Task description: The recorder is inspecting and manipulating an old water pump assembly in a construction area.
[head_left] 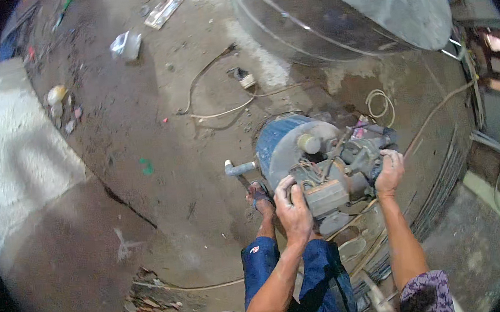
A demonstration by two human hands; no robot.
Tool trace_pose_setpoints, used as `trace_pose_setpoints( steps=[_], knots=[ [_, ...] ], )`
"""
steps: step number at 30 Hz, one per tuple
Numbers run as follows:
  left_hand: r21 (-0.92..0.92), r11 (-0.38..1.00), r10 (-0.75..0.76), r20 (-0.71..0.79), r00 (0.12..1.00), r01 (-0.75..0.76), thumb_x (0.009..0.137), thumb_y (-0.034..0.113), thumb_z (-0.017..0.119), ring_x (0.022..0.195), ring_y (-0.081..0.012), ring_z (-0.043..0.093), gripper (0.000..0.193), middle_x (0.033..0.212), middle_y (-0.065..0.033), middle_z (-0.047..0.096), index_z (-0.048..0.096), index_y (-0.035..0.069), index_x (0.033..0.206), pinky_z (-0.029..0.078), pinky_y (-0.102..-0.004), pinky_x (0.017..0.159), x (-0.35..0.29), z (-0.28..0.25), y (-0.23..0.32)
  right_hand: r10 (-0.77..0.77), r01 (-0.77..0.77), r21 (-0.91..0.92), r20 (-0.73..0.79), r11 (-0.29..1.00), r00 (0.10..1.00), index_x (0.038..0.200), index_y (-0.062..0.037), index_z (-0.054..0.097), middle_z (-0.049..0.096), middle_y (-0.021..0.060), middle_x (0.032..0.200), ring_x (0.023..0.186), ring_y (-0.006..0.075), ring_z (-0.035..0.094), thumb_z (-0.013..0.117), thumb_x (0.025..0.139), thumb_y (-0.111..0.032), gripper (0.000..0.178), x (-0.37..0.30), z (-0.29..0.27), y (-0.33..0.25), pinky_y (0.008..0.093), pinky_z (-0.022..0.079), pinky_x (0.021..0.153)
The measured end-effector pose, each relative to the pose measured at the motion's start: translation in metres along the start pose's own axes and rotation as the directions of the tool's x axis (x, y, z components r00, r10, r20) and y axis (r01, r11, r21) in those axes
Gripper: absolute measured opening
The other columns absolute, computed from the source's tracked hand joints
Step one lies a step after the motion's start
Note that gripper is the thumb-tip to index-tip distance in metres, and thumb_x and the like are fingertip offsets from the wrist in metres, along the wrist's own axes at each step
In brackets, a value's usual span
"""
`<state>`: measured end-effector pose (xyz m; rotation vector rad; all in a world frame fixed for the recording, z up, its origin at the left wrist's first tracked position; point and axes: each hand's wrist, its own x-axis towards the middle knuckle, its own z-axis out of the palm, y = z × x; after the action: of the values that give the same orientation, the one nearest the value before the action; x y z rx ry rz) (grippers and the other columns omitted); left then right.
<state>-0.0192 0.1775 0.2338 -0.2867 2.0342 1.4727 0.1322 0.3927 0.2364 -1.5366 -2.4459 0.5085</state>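
A grey, dusty electric motor with a pump body (331, 190) and a tangle of loose wires sits over a blue drum (281, 138) with a round grey top. My left hand (294, 209) is curled against the motor's left side, thumb toward its ribbed housing. My right hand (390, 172) is bent round the dark part at the machine's right end; its fingertips are partly hidden. Next to the wires stands a pale round cap (309, 143). Both hands look whitened with dust.
A large metal tank (309, 24) stands at the far right. Cables (222, 113) and a coiled hose (381, 107) lie on the dirty floor. A grey pipe elbow (239, 168) lies left of the drum, near my foot. Long thin rods (440, 189) run along the right; a pale slab (25, 135) rises at left.
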Motion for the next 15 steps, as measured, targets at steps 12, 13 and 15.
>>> trace_pose_setpoints(
  steps=[12,13,15],
  knots=[
    [0.311,0.95,-0.038,0.24,0.97,-0.04,0.1,0.014,0.055,0.094,-0.0231,0.067,0.022,0.1,-0.0168,0.07,0.064,-0.001,0.112,0.051,-0.0363,0.086,-0.012,0.012,0.036,0.148,-0.132,0.181,-0.076,0.975,0.986,0.098,-0.0007,0.065,0.06,0.0167,0.097,0.092,0.0358,0.058,0.05,0.093,-0.01,0.018,0.003,-0.007,-0.014,0.0432,0.046,0.084],
    [0.371,0.923,0.03,0.187,0.982,-0.099,0.1,0.014,0.056,0.09,-0.0225,0.067,0.021,0.098,-0.0163,0.07,0.064,-0.002,0.111,0.052,-0.0356,0.083,-0.013,0.015,0.038,0.123,-0.116,0.187,-0.029,0.976,0.992,0.098,-0.0009,0.065,0.059,0.0166,0.096,0.092,0.0361,0.057,0.05,0.093,-0.01,0.018,0.003,-0.008,-0.012,0.0439,0.046,0.084],
    [0.367,0.93,-0.078,0.251,0.965,-0.02,0.099,0.013,0.056,0.085,-0.0202,0.067,0.02,0.094,-0.0148,0.07,0.064,-0.002,0.11,0.052,-0.0339,0.078,-0.015,0.014,0.045,0.164,-0.144,0.192,-0.09,0.971,0.982,0.097,-0.002,0.064,0.058,0.0167,0.095,0.091,0.0372,0.057,0.05,0.093,-0.01,0.017,0.002,-0.008,-0.012,0.0452,0.046,0.083]
  ],
)
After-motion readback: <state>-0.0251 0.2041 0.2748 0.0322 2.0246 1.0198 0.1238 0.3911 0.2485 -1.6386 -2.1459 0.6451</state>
